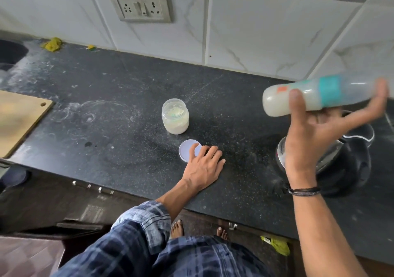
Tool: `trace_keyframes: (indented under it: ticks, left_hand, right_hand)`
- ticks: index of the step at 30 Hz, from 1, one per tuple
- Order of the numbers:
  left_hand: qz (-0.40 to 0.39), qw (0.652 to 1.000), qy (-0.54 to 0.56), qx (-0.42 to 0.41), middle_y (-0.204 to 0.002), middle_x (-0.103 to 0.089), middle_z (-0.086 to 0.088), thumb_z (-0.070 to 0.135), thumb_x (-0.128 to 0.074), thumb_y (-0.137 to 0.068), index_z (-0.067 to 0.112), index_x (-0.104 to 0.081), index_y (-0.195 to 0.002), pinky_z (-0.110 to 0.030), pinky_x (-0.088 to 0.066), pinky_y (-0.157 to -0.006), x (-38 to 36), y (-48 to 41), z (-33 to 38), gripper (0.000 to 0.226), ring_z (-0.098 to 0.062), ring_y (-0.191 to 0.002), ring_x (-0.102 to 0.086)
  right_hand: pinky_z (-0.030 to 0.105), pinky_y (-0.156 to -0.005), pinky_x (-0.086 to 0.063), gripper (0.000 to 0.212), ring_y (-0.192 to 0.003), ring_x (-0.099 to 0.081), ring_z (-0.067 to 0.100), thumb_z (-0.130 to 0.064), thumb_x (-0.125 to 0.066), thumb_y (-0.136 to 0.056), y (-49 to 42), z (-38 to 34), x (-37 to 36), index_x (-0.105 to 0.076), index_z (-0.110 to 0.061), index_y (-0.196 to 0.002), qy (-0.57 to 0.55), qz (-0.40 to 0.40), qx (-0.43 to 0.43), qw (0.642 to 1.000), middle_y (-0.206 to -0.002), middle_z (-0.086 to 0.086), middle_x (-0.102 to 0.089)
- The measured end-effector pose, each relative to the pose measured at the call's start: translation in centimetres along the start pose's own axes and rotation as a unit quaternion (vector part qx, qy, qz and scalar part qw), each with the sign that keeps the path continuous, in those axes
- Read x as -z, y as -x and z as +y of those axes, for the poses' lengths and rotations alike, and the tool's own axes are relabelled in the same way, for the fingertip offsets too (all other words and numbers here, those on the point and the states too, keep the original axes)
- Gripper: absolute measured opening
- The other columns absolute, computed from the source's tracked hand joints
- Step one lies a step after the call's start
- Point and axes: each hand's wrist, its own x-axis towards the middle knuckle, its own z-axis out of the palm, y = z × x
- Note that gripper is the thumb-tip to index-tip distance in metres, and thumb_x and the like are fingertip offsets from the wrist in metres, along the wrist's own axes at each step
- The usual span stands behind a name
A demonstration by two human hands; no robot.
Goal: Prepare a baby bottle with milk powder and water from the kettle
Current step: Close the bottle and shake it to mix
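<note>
I record my right hand point(315, 127) gripping the milky bottle point(332, 91) sideways, and my left hand point(204, 166) lying flat on the table point(128, 106), fingers straight and touching the lid point(187, 151).

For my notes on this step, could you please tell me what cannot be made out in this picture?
Head view, baby bottle: top end lost to motion blur and the frame's right edge.
Head view, kettle: mostly behind the right hand and wrist.
Head view, jar: greenish thing inside too blurry to name.

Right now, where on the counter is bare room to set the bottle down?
Bare counter: between the cutting board and the jar, and behind the jar toward the wall. Crowded near the lid, left hand and kettle.
</note>
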Motion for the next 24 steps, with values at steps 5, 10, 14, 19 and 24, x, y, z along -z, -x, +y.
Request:
trace_keyframes:
  ticks: [5, 10, 14, 19, 24]
  left_hand:
    - [-0.006, 1.0, 0.002, -0.004, -0.127, -0.061, 0.002, 0.044, -0.039, -0.108, 0.019, -0.065, -0.115, -0.058, -0.031, -0.109, 0.2, 0.1, 0.0, 0.037, -0.025, -0.109, -0.057]
    - [-0.005, 1.0, 0.001, 0.001, -0.125, -0.061, 0.002, 0.043, -0.039, -0.108, 0.019, -0.065, -0.115, -0.058, -0.031, -0.109, 0.2, 0.1, 0.0, 0.036, -0.025, -0.107, -0.057]
    - [0.008, 1.0, 0.002, -0.004, -0.124, -0.061, 0.002, 0.043, -0.041, -0.108, 0.019, -0.065, -0.113, -0.057, -0.03, -0.108, 0.0, 0.0, 0.0, 0.034, -0.025, -0.106, -0.058]
    - [0.006, 1.0, -0.004, -0.004, -0.124, -0.061, 0.002, 0.044, -0.04, -0.108, 0.019, -0.065, -0.114, -0.057, -0.03, -0.108, 0.1, 0.1, 0.0, 0.036, -0.025, -0.106, -0.058]
    - [0.006, 1.0, -0.005, -0.001, -0.125, -0.061, 0.002, 0.044, -0.038, -0.109, 0.019, -0.065, -0.114, -0.057, -0.03, -0.109, 0.1, 0.0, 0.1, 0.037, -0.025, -0.107, -0.058]
  right_hand:
    - [0.046, -0.089, -0.061, 0.089, -0.117, -0.066, 0.014, -0.014, -0.09, -0.083, 1.4, -0.1, 0.3, -0.032, -0.034, -0.148, 0.081, -0.095, -0.095, 0.988, -0.145, -0.018, -0.048]
    - [0.048, -0.095, -0.06, 0.095, -0.13, -0.06, 0.027, -0.012, -0.087, -0.087, 0.9, -0.3, -0.1, -0.018, -0.019, -0.153, 0.044, -0.035, -0.043, 0.997, -0.155, -0.006, -0.036]
    - [0.039, -0.086, -0.062, 0.093, -0.114, -0.069, 0.02, -0.019, -0.09, -0.084, 0.9, -1.1, 0.2, -0.026, -0.028, -0.151, 0.071, -0.109, -0.085, 0.988, -0.143, -0.018, -0.051]
    - [0.042, -0.089, -0.062, 0.094, -0.118, -0.066, 0.019, -0.012, -0.086, -0.088, 0.2, -0.4, -0.3, -0.018, -0.018, -0.153, 0.056, -0.077, -0.064, 0.993, -0.147, -0.017, -0.047]
    - [0.039, -0.091, -0.061, 0.093, -0.123, -0.065, 0.023, -0.013, -0.087, -0.087, 0.3, -0.6, -0.1, -0.021, -0.02, -0.152, 0.021, -0.048, -0.039, 0.998, -0.149, -0.018, -0.046]
